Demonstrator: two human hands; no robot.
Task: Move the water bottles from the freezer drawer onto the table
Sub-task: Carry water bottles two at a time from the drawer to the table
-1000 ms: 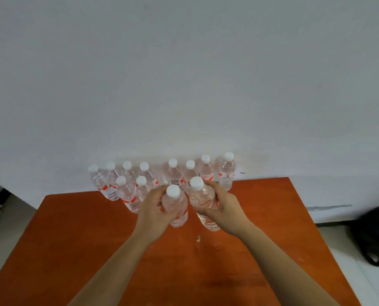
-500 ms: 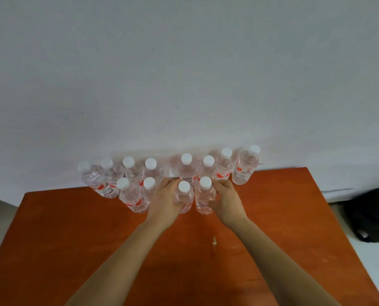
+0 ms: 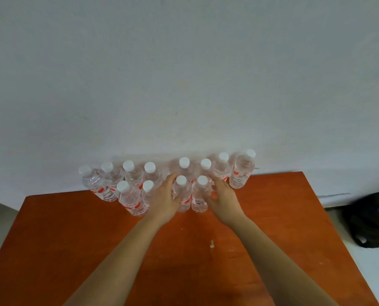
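Observation:
Several clear water bottles with white caps and red labels stand along the far edge of the orange-brown table [image 3: 272, 228], against the white wall. The back row [image 3: 242, 171] is long, and a short front row [image 3: 128, 197] stands before it. My left hand [image 3: 164, 199] wraps round a front-row bottle [image 3: 181, 191], which stands upright on the table. My right hand [image 3: 223, 197] curls round the neighbouring front-row bottle [image 3: 199, 197], also upright on the table. These two bottles stand side by side, almost touching. No freezer drawer is in view.
A black bag [image 3: 374, 219] lies on the floor right of the table. A small pale speck [image 3: 211, 244] marks the tabletop between my forearms. The wall runs directly behind the bottles. The table's near half holds only my arms.
Both hands carried their bottles forward and set them down upright in the front row. The view has shifted slightly, and the hands still hold the bottles.

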